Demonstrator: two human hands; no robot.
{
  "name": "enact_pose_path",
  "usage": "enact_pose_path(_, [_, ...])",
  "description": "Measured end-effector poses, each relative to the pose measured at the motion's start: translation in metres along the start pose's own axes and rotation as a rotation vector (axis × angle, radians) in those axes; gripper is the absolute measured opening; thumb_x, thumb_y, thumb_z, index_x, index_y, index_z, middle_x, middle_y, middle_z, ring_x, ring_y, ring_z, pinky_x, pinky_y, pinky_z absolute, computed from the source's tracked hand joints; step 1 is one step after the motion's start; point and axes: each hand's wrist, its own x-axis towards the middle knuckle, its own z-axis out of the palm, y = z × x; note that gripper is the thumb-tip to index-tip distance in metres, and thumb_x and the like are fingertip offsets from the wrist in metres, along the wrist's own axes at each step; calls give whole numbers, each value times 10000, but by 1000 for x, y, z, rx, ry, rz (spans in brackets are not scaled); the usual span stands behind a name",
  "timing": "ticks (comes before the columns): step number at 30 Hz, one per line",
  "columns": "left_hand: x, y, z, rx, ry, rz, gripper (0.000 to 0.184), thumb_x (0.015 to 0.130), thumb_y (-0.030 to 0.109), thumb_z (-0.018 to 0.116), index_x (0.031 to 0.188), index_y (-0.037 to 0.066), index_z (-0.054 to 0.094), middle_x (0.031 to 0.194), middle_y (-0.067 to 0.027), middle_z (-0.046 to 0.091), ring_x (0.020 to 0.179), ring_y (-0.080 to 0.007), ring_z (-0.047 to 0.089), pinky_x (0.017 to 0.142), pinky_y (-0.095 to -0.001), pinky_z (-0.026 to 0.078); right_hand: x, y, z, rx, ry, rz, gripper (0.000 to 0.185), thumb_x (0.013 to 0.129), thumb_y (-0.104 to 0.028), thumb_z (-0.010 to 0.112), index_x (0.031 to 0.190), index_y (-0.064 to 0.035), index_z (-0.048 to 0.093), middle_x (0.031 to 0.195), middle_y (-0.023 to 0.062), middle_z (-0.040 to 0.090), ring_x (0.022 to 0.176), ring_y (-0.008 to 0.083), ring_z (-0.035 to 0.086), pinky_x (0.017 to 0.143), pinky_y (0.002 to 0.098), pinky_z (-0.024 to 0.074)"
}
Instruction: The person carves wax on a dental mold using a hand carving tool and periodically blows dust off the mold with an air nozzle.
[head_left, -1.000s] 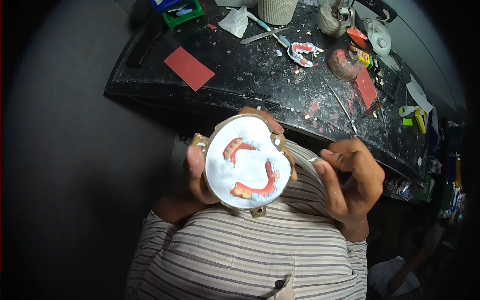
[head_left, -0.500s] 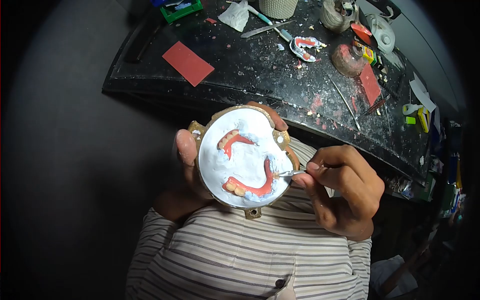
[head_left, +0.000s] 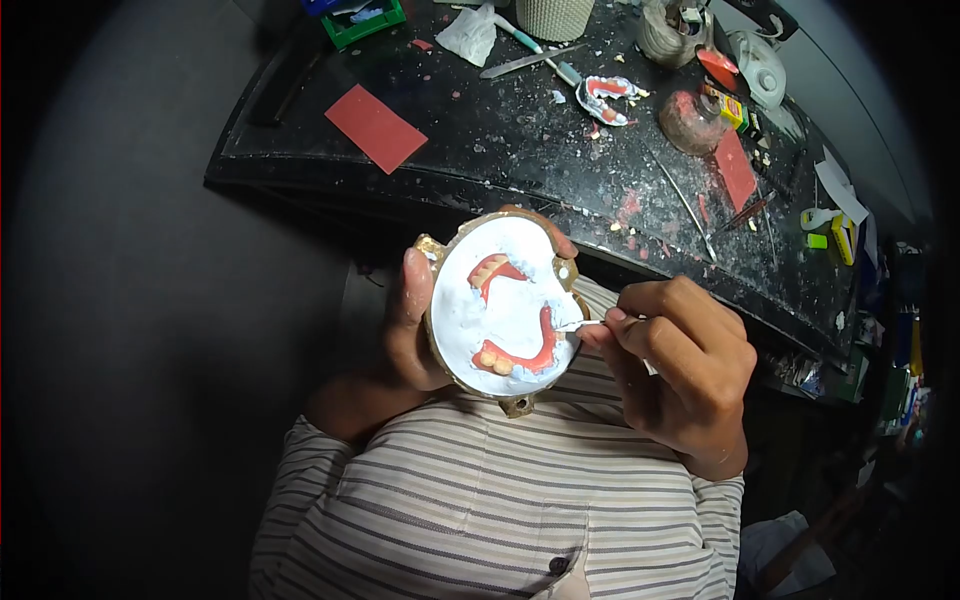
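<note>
My left hand (head_left: 412, 325) is wrapped round a round brass dental flask (head_left: 517, 406), holding it tilted in front of my striped shirt. White plaster (head_left: 510, 318) fills the flask. Set in it are a smaller red wax denture piece with teeth (head_left: 494, 271) and a longer curved red wax denture piece (head_left: 530, 357) with tooth shapes at its left end. My right hand (head_left: 680, 365) pinches a thin metal carving tool (head_left: 580, 325). The tool's tip lies at the plaster beside the right end of the curved piece; exact contact is hard to tell.
A black workbench (head_left: 480, 130) strewn with crumbs stands beyond my hands. On it lie a red wax sheet (head_left: 377, 128), a second wax sheet (head_left: 735, 171), a knife (head_left: 530, 61), a dental cast (head_left: 607, 98), a glass burner (head_left: 692, 123) and a thin metal rod (head_left: 687, 205).
The flask has shifted right and turned more steeply, with my left hand moving along. My right hand has moved slightly left and down, still pinching the tool near the curved piece.
</note>
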Motion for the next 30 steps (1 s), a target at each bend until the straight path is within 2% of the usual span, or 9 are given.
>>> enact_pose_path(6, [1, -2, 3, 16, 122, 21, 1204, 921, 961, 213, 1298, -123, 577, 1171, -230, 664, 1044, -315, 711, 847, -450, 617, -8, 0, 13, -77, 31, 6, 237, 780, 32, 894, 830, 29, 662, 849, 142, 689, 653, 248, 657, 544, 344, 509])
enact_pose_path(8, [-1, -2, 1, -62, 105, -62, 1140, 955, 906, 206, 1304, -110, 585, 1189, -240, 664, 1060, -329, 703, 889, -459, 600, -9, 0, 16, -91, 37, 35, 239, 791, 58, 891, 859, 39, 662, 856, 149, 690, 665, 256, 666, 561, 342, 515])
enact_pose_path(10, [-2, 1, 9, 132, 149, -98, 1114, 968, 883, 208, 1323, -103, 585, 1234, -257, 653, 1106, -339, 694, 947, -455, 580, -9, 6, 20, -192, 68, 38, 225, 816, 74, 872, 883, 47, 659, 870, 158, 691, 671, 270, 672, 574, 349, 526])
enact_pose_path(11, [-2, -3, 9, 23, 111, -54, 1093, 980, 865, 210, 1326, -102, 586, 1247, -258, 649, 1117, -336, 687, 958, -452, 572, -10, 10, 23, -168, 87, 58, 225, 830, 80, 862, 869, 41, 644, 873, 162, 694, 676, 274, 682, 590, 354, 537])
enact_pose_path(14, [0, -1, 8, 54, 143, -20, 1053, 1013, 820, 190, 1328, -104, 586, 1279, -253, 637, 1118, -320, 672, 952, -441, 560, -10, 15, 24, -76, 163, 89, 220, 818, 25, 876, 846, 10, 658, 827, 131, 664, 626, 264, 639, 534, 365, 496])
enact_pose_path(16, [2, -6, 2, -47, 111, 20, 1041, 1023, 808, 174, 1321, -96, 594, 1276, -243, 641, 1116, -312, 667, 955, -435, 553, -10, 12, 19, -41, 152, 85, 234, 810, 28, 878, 824, 12, 645, 821, 136, 667, 636, 271, 650, 546, 369, 508])
enact_pose_path(18, [3, -8, -1, -83, 91, 34, 1036, 1027, 804, 166, 1319, -91, 598, 1272, -238, 645, 1118, -309, 665, 960, -433, 549, -11, 9, 15, 33, 51, 72, 244, 800, 27, 882, 804, 16, 638, 815, 136, 675, 648, 275, 664, 557, 369, 520])
enact_pose_path(22, [3, -12, 0, -179, 73, 32, 1039, 1025, 809, 171, 1337, -83, 602, 1245, -226, 667, 1124, -318, 665, 974, -439, 542, -10, 9, 12, 4, 20, 58, 241, 792, 8, 882, 789, 12, 641, 813, 138, 682, 661, 271, 675, 572, 372, 534])
enact_pose_path(30, [3, -9, 0, -271, 88, -30, 982, 1041, 773, 225, 1364, -71, 609, 1265, -228, 681, 1136, -341, 673, 998, -476, 551, -10, 10, 17, -74, 57, 21, 226, 787, 7, 877, 814, -2, 653, 839, 122, 684, 660, 266, 663, 555, 373, 513])
